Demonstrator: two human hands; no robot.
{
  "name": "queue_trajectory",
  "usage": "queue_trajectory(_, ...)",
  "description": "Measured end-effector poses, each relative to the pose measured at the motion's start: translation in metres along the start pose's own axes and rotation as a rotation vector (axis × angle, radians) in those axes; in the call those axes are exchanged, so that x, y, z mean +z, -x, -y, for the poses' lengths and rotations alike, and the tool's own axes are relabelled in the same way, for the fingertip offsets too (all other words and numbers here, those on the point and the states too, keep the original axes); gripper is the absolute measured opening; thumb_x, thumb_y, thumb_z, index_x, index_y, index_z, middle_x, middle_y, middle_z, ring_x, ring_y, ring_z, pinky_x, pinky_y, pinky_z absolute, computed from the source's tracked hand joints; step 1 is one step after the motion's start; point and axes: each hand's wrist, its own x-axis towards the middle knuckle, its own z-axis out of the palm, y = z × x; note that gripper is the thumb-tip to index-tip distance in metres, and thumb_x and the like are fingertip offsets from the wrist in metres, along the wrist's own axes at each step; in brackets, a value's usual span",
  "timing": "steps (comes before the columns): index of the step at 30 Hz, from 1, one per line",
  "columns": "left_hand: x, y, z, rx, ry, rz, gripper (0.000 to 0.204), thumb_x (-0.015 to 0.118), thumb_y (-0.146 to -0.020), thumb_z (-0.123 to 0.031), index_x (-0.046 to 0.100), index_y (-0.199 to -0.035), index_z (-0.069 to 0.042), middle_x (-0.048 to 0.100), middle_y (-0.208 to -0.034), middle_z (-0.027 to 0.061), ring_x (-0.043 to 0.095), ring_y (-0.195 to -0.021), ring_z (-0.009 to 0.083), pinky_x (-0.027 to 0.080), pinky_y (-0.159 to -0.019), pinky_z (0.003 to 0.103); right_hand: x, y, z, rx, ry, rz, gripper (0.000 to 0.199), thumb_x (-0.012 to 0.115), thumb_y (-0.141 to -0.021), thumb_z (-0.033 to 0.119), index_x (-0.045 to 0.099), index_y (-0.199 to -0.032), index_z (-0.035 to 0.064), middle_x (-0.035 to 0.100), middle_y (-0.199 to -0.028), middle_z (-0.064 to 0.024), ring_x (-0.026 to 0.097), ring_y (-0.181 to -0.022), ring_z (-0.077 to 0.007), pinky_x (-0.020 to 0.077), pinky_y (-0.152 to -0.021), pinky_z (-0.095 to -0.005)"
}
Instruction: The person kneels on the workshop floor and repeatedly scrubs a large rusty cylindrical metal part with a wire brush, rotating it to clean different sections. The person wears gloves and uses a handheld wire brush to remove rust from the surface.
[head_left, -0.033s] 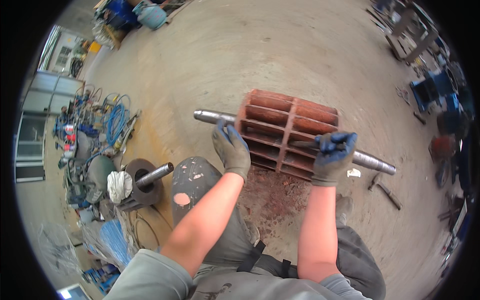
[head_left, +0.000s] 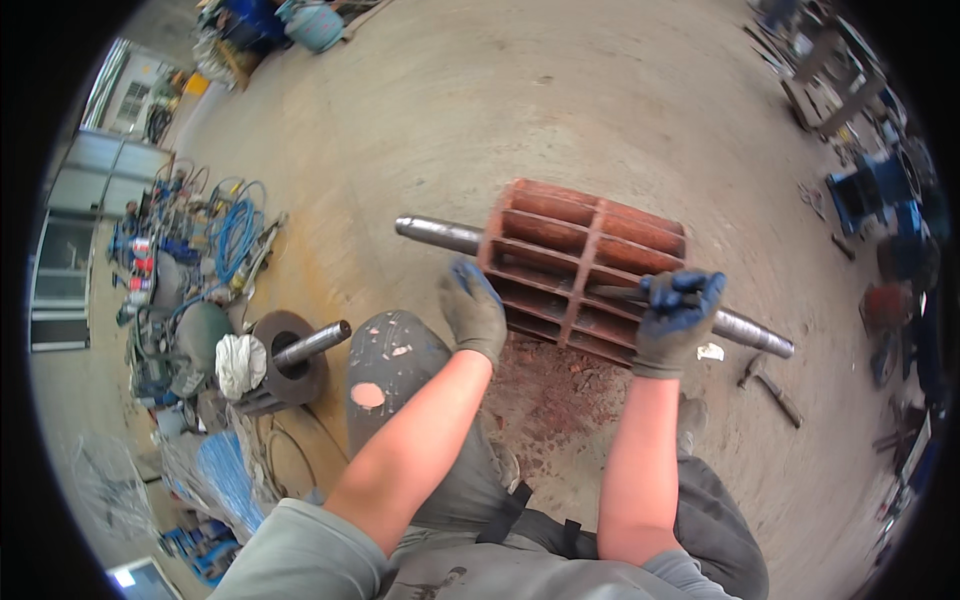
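A rusty red vaned rotor (head_left: 585, 265) on a steel shaft (head_left: 435, 233) lies across the concrete floor in front of me. My left hand (head_left: 472, 312), in a grey and blue glove, lies on the rotor's near left edge with its fingers curled over a vane. My right hand (head_left: 680, 308), in a blue glove, grips a dark slim hand tool (head_left: 615, 293) whose tip points left into the vanes. Reddish rust debris (head_left: 540, 385) covers the floor just below the rotor, by my knees.
At my left stands a dark round part with a short shaft (head_left: 295, 355) and a white rag (head_left: 240, 365). Blue hoses and clutter (head_left: 235, 235) line the left side. A hammer-like tool (head_left: 770, 385) lies at the right, with blue equipment (head_left: 870, 195) beyond.
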Motion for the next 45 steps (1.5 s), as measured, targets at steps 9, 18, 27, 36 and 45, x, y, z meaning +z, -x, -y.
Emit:
queue_trajectory(9, 0.025, 0.035, 0.032, -0.073, -0.030, -0.121, 0.050, 0.041, -0.117, -0.046, 0.067, -0.133, -0.006, 0.071, -0.124, 0.0230, 0.067, -0.118, 0.0467, 0.051, -0.104, 0.051, 0.053, -0.012, 0.025, 0.103, 0.445, 0.526, 0.057, 0.036, -0.122, 0.048, 0.062, -0.091, 0.0073, 0.058, -0.070, -0.0084, 0.058, -0.060, -0.0216, 0.0585, -0.070, -0.0433)
queue_trajectory(18, 0.015, 0.029, 0.022, -0.184, 0.081, -0.035, 0.054, 0.045, -0.114, -0.054, 0.069, -0.132, -0.009, 0.072, -0.126, 0.0186, 0.068, -0.120, 0.0431, 0.055, -0.102, 0.053, 0.150, 0.023, -0.035, -0.143, 0.906, 0.850, 0.050, 0.053, -0.117, 0.050, 0.065, -0.097, 0.0060, 0.072, -0.080, -0.0082, 0.056, -0.058, -0.0100, 0.0469, -0.054, -0.0276)
queue_trajectory(27, 0.010, 0.027, 0.028, -0.217, 0.059, 0.058, 0.048, 0.050, -0.113, -0.049, 0.071, -0.136, -0.012, 0.073, -0.132, 0.0179, 0.071, -0.115, 0.0435, 0.057, -0.100, 0.054, 0.165, 0.015, -0.036, 0.093, 0.654, 0.575, 0.042, 0.057, -0.116, 0.039, 0.059, -0.093, 0.0046, 0.060, -0.076, -0.0072, 0.064, -0.064, -0.0171, 0.0667, -0.058, -0.0399)
queue_trajectory(36, 0.019, 0.022, 0.025, -0.176, 0.105, 0.021, 0.052, 0.048, -0.114, -0.053, 0.069, -0.139, -0.012, 0.073, -0.130, 0.0176, 0.072, -0.116, 0.0436, 0.057, -0.101, 0.055, 0.200, 0.002, -0.060, 0.208, 1.042, 0.485, 0.046, 0.068, -0.110, 0.044, 0.065, -0.086, 0.0053, 0.063, -0.071, -0.0037, 0.061, -0.058, -0.0117, 0.0493, -0.052, -0.0292)
queue_trajectory(45, 0.015, 0.024, 0.027, -0.166, 0.072, 0.033, 0.052, 0.047, -0.114, -0.052, 0.070, -0.138, -0.012, 0.074, -0.127, 0.0179, 0.071, -0.115, 0.0443, 0.057, -0.101, 0.055, 0.192, -0.014, -0.089, -0.027, 1.110, 0.486, 0.064, 0.069, -0.107, 0.062, 0.063, -0.084, 0.0025, 0.056, -0.070, -0.0001, 0.053, -0.060, -0.0138, 0.0497, -0.059, -0.0299)
